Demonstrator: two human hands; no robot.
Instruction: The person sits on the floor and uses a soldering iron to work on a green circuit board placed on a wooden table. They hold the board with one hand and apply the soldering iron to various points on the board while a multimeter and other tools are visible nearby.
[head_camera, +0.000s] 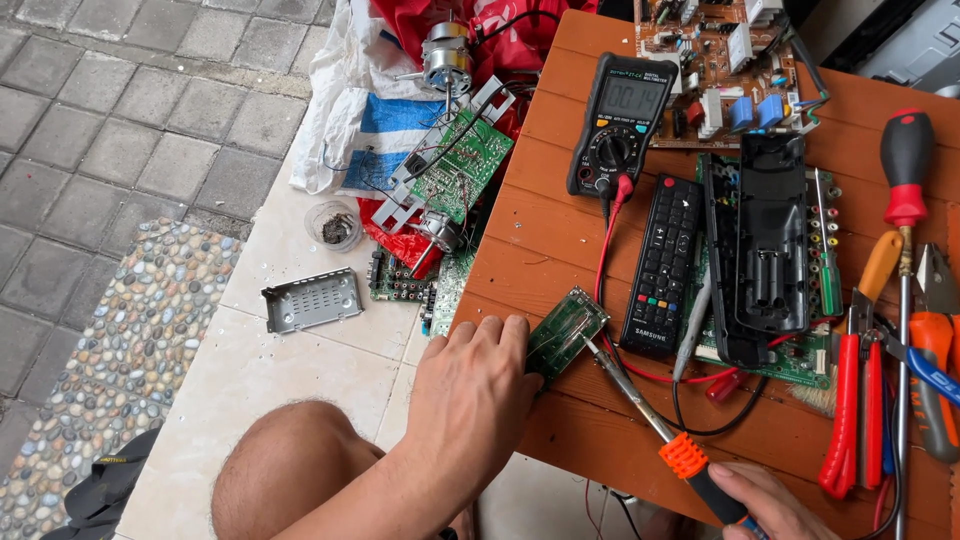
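My left hand (475, 385) rests on the near left corner of the wooden table (545, 230), its fingers pinning a small green circuit board (565, 330). My right hand (760, 500) grips the black and orange handle of a soldering iron (650, 415), whose metal tip lies on that board. A black remote control (663, 265) lies just beyond, beside its opened back shell (765, 245). A multimeter (620, 125) with red and black leads stands further back.
Red-handled pliers (845, 410), a red screwdriver (905, 200) and orange cutters (935, 370) lie at the right. A brown circuit board (715, 70) sits at the back. On the floor left: green boards (460, 165), motors (447, 55), a metal cover (312, 298), a plastic bag.
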